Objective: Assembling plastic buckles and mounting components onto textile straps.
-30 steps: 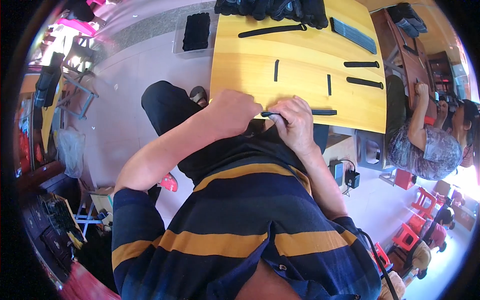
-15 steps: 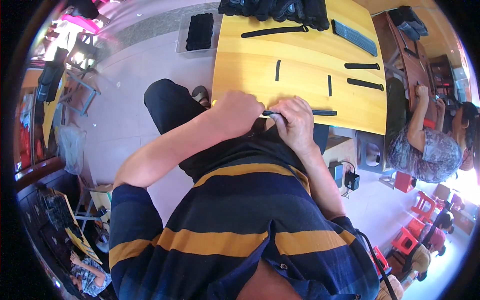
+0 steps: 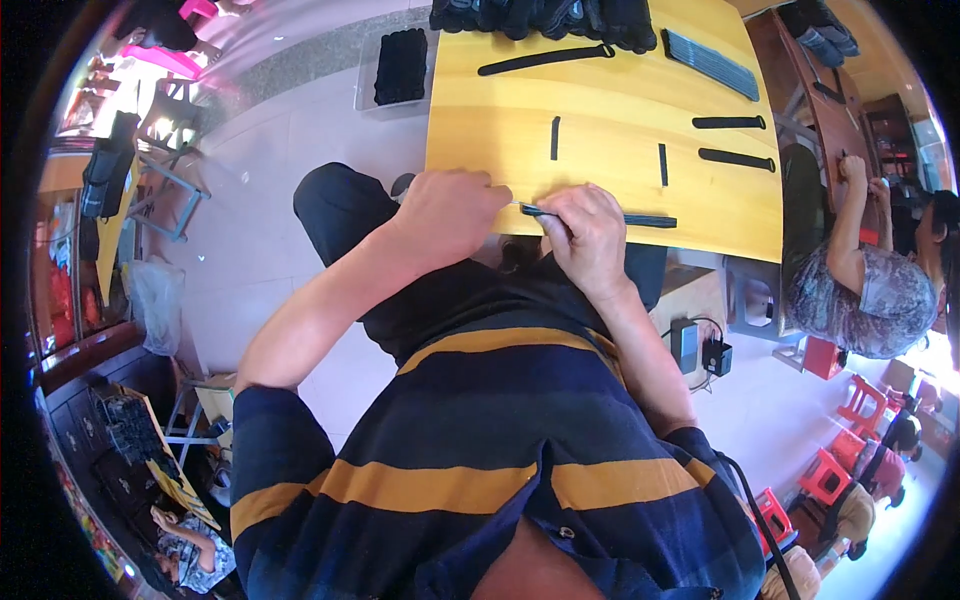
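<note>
My right hand [image 3: 585, 228] is closed around a bundle of black straps [image 3: 650, 221] at the table's near edge. The bundle's left end shows just past my thumb; its other end reaches out to the right. My left hand [image 3: 452, 212] is a little to the left, its fingers pinched together close to that end. A thin pale bit shows at its fingertips, too small to name. Further in on the table lie a long black strap [image 3: 545, 60] with a looped end, two shorter black straps [image 3: 728, 123], and two small black strips [image 3: 555, 138].
The yellow table [image 3: 480, 130] carries a heap of black straps [image 3: 540, 15] at the far edge and a grey strap stack [image 3: 710, 65]. A clear bin with black straps [image 3: 401, 67] stands left of it. A person [image 3: 855, 290] works at another table on the right.
My left hand has moved left, apart from my right hand, and the left end of the strap bundle now shows between them. My right hand keeps its hold.
</note>
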Demonstrator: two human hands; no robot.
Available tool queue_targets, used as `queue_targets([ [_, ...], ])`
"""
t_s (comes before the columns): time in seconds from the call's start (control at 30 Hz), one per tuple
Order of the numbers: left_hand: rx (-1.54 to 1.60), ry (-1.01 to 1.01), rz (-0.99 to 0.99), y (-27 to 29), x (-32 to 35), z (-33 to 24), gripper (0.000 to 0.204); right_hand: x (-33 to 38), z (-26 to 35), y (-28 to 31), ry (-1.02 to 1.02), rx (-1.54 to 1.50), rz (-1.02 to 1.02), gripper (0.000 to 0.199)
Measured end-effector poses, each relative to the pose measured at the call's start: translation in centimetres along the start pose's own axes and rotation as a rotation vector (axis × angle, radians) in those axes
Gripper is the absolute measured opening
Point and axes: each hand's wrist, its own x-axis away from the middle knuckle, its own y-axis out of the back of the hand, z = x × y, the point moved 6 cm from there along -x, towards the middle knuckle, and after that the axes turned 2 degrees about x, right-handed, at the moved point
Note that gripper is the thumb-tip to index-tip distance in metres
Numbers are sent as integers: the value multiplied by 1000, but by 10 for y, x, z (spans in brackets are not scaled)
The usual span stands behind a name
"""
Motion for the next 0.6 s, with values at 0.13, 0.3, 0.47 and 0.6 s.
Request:
queue_targets([
  [0.13, 86, 17, -82, -4, 9, 3, 22, 1, -1, -1, -9, 1, 0, 12],
  [0.3, 136, -1, -162, -12, 10, 6, 19, 2, -2, -4, -27, 3, 18, 11],
  [0.47, 180, 0, -148, -13, 9, 8, 16, 2, -1, -4, -30, 21, 7, 12],
  [0.6, 161, -24, -131, -16, 5, 8, 16, -2, 4, -2, 31, 14, 2, 16],
])
